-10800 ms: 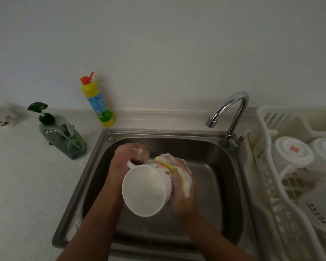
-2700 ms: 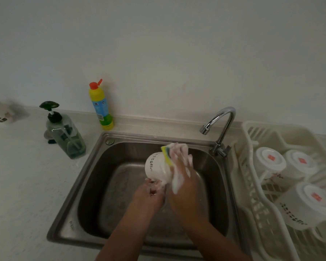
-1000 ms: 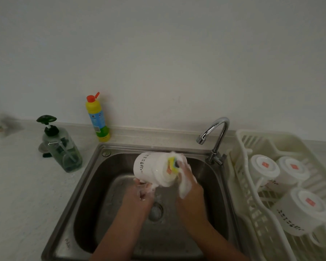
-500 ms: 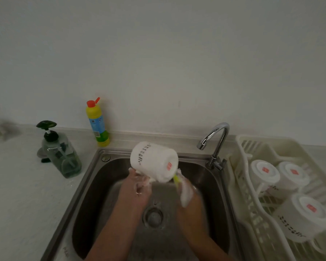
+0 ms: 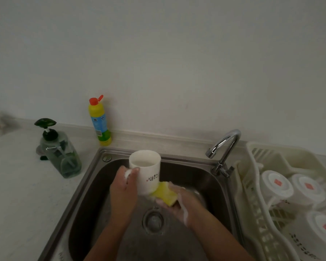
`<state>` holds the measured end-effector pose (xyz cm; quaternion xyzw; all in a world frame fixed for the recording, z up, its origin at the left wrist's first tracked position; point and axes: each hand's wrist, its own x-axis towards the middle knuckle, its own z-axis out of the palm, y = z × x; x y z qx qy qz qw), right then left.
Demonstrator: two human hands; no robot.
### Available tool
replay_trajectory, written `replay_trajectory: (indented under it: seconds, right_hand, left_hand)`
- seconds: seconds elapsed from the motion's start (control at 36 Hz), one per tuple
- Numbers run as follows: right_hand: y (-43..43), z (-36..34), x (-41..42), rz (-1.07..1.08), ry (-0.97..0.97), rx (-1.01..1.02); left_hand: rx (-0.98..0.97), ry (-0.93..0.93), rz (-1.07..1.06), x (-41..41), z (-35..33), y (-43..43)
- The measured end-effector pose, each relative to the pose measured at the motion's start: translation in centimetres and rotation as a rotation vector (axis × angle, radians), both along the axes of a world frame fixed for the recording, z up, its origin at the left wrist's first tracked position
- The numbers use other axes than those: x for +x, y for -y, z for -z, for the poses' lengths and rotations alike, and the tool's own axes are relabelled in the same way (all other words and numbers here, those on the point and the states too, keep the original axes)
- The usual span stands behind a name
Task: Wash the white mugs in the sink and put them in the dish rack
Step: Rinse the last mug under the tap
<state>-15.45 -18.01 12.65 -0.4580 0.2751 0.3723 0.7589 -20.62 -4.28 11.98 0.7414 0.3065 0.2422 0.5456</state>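
Head view, nearest first: the drain (image 5: pixel 152 220) sits low in the sink (image 5: pixel 186 170) between your forearms; just beyond it your right hand (image 5: pixel 177 203), white with foam, has its fingers curled under a yellow sponge (image 5: pixel 165 194), whose far corner touches the lower right wall of the white mug (image 5: pixel 146 172); your left hand (image 5: pixel 123 187) grips that mug from its left side, thumb up near the rim, fingers wrapped round what appears to be the handle; the mug hangs above the basin, nearly upright, long axis close to vertical, mouth up, base toward the drain; the faucet (image 5: pixel 221 167) stands farther back and to the right, with no water visible; rinsing probably means carrying the mug rightward; your right hand is nearer the dish rack (image 5: pixel 256 194).
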Motion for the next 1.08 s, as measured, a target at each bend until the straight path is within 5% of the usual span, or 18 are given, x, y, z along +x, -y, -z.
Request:
replay_trajectory:
  seconds: [0.28, 0.56, 0.67, 0.81, 1.08]
  right_hand:
    - [-5.1, 2.8, 11.8, -0.105, 0.08, -0.089]
    - [-8.2, 7.1, 19.2, 0.025, 0.082, -0.227]
    - [-7.9, 8.5, 20.2, 0.228, 0.081, -0.192]
    - [-6.4, 10.3, 20.4, 0.19, 0.105, -0.07]
    - [-1.8, 10.0, 14.4, 0.503, 0.033, -0.13]
  left_hand:
    - [0.049, 0.049, -0.167, 3.3, -0.7, -5.0]
    - [0.012, 0.09, -0.209, 4.5, 0.4, -7.3]
    - [0.004, 0.098, -0.191, 4.4, 0.6, -7.3]
    - [-0.052, 0.103, -0.187, 4.4, 1.1, -6.8]
    - [-0.185, 0.073, -0.055, 4.1, 1.6, -3.9]
